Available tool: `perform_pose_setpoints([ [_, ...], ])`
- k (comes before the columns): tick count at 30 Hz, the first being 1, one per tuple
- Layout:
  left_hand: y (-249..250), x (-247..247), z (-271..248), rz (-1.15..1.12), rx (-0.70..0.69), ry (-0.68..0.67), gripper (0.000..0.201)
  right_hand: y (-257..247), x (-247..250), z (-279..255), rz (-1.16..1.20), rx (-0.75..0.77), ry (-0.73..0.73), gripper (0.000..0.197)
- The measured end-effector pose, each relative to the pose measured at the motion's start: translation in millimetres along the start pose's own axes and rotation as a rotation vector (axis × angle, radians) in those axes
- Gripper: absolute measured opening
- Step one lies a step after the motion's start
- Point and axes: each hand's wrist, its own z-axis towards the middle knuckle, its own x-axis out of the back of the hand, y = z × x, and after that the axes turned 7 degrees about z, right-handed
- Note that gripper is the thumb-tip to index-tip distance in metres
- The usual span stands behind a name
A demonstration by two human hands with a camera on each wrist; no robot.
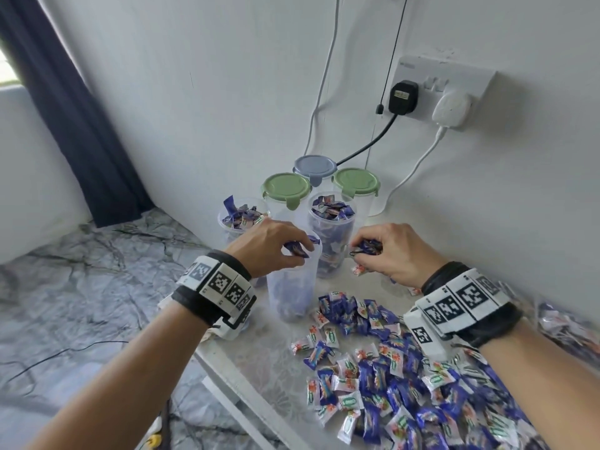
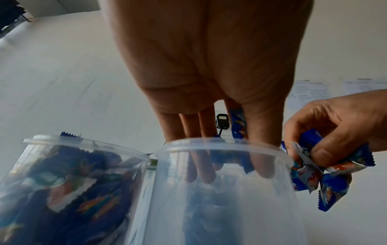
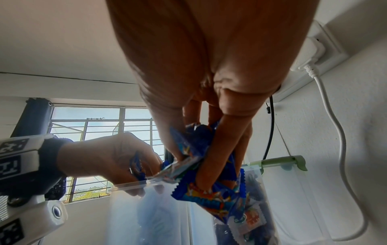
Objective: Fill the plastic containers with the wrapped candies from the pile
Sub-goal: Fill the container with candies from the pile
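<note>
Left hand (image 1: 269,241) pinches a blue candy (image 1: 297,249) right over the mouth of the near container (image 1: 293,287), likely placed there so it falls straight in. Right hand (image 1: 394,251) clutches a bunch of candies (image 1: 368,246) just beside that rim, probably queued to go next. The pile (image 1: 406,378) lies nearest on the table (image 1: 259,362), within easy reach. Behind the near container, two open containers (image 1: 331,235) look full to the brim. Three lidded containers (image 1: 287,190) stand farthest, against the wall.
</note>
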Motion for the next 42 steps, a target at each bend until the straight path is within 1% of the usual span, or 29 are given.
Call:
perform_pose_setpoints([
  [5, 1, 4, -4, 0.020, 0.003, 0.005, 0.030, -4, 0, 0, 0.000, 0.006, -0.003, 0.011],
  [9, 0, 3, -10, -0.002, 0.030, 0.047, 0.045, -10, 1, 4, 0.008, 0.008, -0.007, 0.011],
  [12, -3, 2, -13, -0.008, 0.004, 0.124, 0.041, -14, 2, 7, -0.014, 0.023, -0.002, 0.012],
  [14, -6, -1, -15, 0.015, -0.007, 0.205, 0.037, -18, 2, 10, -0.011, 0.020, -0.002, 0.011],
  [15, -6, -2, -17, 0.018, 0.009, 0.248, 0.040, -20, 3, 12, -0.001, 0.019, -0.002, 0.011],
  [17, -8, -7, -24, 0.002, 0.081, 0.293, 0.055, -24, 3, 17, -0.014, 0.037, 0.010, 0.011],
  [19, -7, -14, -34, -0.039, 0.143, 0.272, 0.075, -30, 3, 22, -0.037, 0.068, 0.027, 0.011],
  [22, -8, -31, -46, -0.126, 0.183, 0.259, 0.106, -42, 2, 33, -0.027, 0.120, 0.025, 0.011],
  [24, -7, -42, -49, -0.196, 0.201, 0.275, 0.118, -47, -1, 42, -0.023, 0.144, 0.022, 0.011],
  [26, -4, -48, -51, -0.264, 0.240, 0.280, 0.123, -50, -5, 51, -0.012, 0.158, 0.013, 0.011],
  [29, -6, -54, -51, -0.321, 0.294, 0.301, 0.120, -56, -18, 63, -0.003, 0.166, -0.020, 0.011],
  [35, -10, -60, -52, -0.368, 0.336, 0.300, 0.112, -61, -47, 73, -0.035, 0.169, -0.117, 0.011],
  [39, -10, -62, -52, -0.381, 0.339, 0.318, 0.111, -60, -59, 73, -0.052, 0.191, -0.133, 0.013],
  [42, -9, -62, -52, -0.376, 0.342, 0.324, 0.109, -61, -64, 70, -0.033, 0.184, -0.176, 0.015],
])
